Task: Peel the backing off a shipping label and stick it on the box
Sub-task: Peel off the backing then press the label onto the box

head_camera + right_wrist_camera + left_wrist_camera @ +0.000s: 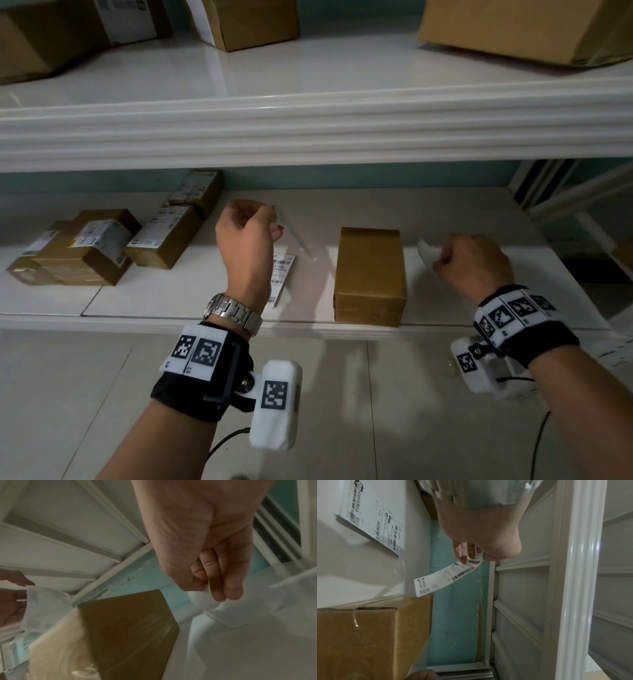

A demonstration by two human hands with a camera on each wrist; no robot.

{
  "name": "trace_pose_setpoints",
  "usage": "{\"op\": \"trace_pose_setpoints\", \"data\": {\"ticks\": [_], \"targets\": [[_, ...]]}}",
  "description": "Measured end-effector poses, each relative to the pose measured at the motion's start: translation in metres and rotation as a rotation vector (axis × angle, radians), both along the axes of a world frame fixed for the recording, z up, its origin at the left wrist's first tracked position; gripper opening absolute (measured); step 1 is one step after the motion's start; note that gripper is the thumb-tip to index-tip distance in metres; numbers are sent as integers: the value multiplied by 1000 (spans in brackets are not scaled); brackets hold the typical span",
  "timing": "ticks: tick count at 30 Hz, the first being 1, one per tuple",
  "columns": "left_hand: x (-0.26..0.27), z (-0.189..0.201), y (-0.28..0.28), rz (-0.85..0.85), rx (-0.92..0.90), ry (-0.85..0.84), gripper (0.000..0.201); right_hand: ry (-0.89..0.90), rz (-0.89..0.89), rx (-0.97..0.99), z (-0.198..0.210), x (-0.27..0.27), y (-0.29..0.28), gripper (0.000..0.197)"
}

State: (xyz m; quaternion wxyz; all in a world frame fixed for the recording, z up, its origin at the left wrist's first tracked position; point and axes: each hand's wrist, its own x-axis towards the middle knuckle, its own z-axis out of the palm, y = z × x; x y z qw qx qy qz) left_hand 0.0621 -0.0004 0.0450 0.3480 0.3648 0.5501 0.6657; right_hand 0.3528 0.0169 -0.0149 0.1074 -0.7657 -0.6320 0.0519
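A plain brown box (370,274) stands on the lower shelf between my hands; it also shows in the left wrist view (368,635) and the right wrist view (128,628). My left hand (274,219) is raised to the box's left and pinches one end of a printed shipping label (447,577), which hangs free in the air (294,233). To the right of the box, my right hand (440,262) is curled around a piece of white backing paper (428,253), blurred in the right wrist view (236,615). Another printed label sheet (282,274) lies flat on the shelf under my left hand.
Several labelled brown boxes (85,246) are stacked at the left of the shelf (205,298), with two more (168,236) behind them. An upper shelf (308,130) overhangs closely and carries bigger cartons (520,31). A white frame (548,198) closes the right end.
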Motion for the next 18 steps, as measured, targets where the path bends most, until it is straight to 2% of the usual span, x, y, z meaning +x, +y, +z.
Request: {"op": "trace_pose_setpoints", "data": {"ticks": [4, 7, 10, 13, 15, 18], "targets": [[-2, 9, -8, 17, 40, -36, 14, 6, 22, -67, 8, -9, -9, 26], [0, 7, -13, 24, 54, -28, 17, 6, 14, 110, 19, -16, -18, 21], [6, 4, -18, 3, 51, 2, 13, 271, 174, 405, 30, -32, -29, 6], [13, 7, -17, -11, 61, -4, 15, 512, 322, 563, 33, -50, -39, 7], [18, 9, -15, -20, 76, -21, 17, 593, 397, 571, 31, -59, -43, 15], [27, 7, -13, -33, 79, -28, 29, 601, 539, 565, 30, -72, -46, 36]]}}
